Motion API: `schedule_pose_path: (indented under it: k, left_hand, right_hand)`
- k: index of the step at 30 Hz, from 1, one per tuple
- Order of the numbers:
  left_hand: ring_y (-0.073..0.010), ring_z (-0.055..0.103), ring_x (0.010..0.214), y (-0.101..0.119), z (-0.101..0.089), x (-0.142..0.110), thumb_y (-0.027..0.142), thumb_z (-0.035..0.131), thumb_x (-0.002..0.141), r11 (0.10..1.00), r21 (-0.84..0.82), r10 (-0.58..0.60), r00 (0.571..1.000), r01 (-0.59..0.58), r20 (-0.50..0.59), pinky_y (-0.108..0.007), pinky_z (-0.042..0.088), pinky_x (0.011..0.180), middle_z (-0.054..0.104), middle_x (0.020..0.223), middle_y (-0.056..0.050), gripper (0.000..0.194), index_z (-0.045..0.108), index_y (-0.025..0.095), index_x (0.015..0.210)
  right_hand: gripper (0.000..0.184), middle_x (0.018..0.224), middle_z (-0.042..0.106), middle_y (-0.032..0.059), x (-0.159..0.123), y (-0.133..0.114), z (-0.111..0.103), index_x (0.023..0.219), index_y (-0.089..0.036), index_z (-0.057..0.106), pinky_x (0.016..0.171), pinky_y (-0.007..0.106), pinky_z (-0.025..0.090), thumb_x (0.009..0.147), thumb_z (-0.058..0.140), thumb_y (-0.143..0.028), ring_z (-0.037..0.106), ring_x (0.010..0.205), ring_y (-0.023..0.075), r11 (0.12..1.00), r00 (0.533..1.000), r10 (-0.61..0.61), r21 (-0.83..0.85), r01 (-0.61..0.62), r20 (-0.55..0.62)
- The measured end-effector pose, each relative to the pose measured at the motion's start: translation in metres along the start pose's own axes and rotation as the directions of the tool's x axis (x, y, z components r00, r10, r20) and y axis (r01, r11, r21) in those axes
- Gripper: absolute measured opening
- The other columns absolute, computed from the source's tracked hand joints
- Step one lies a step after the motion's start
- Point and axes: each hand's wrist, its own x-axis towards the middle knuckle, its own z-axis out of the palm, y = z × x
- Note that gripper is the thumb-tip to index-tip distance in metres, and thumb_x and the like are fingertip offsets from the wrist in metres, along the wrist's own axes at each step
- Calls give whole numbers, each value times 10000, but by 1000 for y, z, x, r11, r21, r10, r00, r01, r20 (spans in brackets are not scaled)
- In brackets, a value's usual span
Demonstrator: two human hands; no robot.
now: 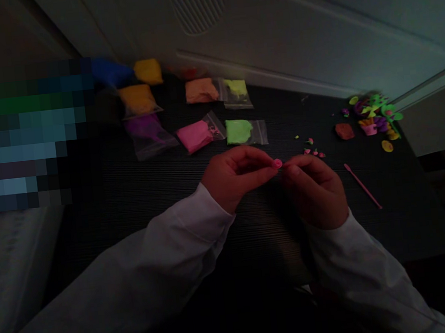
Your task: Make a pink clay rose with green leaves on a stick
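Note:
A small round pink clay piece [277, 164] sits between the fingertips of both hands, above a dark table [130, 197]. My left hand [235, 177] pinches it from the left, and my right hand [316, 191] pinches it from the right. Both arms wear white sleeves. Just beyond the hands lie a few tiny pink clay bits [314, 151]. To the right of my right hand rests a thin pink stick tool [363, 186].
Clear bags of coloured clay lie at the back: pink [198, 134], green [242, 131], purple [148, 133], orange [201, 91], yellow [138, 99] and pale yellow-green [237, 91]. A colourful clay flower model [376, 116] and a red lump [345, 131] sit far right. The scene is dim.

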Motion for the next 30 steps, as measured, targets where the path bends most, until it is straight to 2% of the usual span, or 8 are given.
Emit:
schedule_pose_path:
  k: [7,15,20,25,30]
  left_hand:
    - [-77,564,633,0,0,0,190,652,566,997,68,34,999,-34,-1,-204,439,631,612,670,18,148,573,132,676]
    - [-61,556,616,-3,-1,0,158,651,569,999,23,31,999,-31,26,-191,440,629,611,666,22,135,586,133,684]
    - [-81,563,644,-2,-1,0,149,654,563,993,-110,-45,997,52,70,-224,438,648,619,693,14,157,595,144,708]
    - [-58,535,583,-1,1,1,148,643,575,957,-242,-143,986,159,81,-218,421,623,603,635,23,105,600,139,671]
    - [-70,541,619,-1,0,1,139,653,555,897,-337,-272,958,287,91,-221,420,620,590,640,21,107,589,138,641]
  right_hand:
    - [58,631,528,-35,-1,-4,2,713,-220,600,569,229,372,664,598,-251,469,602,79,1000,1000,-4,-20,5,17]
    - [64,630,536,-39,1,-4,0,692,-222,595,564,235,373,643,616,-258,470,593,79,998,997,70,3,-70,41]
    - [72,610,515,-40,2,-4,-2,688,-215,592,552,231,353,653,605,-276,451,579,71,991,990,122,43,-125,66]
    - [79,606,509,-44,2,-5,-2,691,-213,586,542,230,351,649,605,-277,440,565,68,987,986,152,50,-155,64]
    - [73,596,503,-44,1,-6,-1,686,-213,577,541,231,362,652,600,-273,452,572,75,986,983,157,40,-161,94]
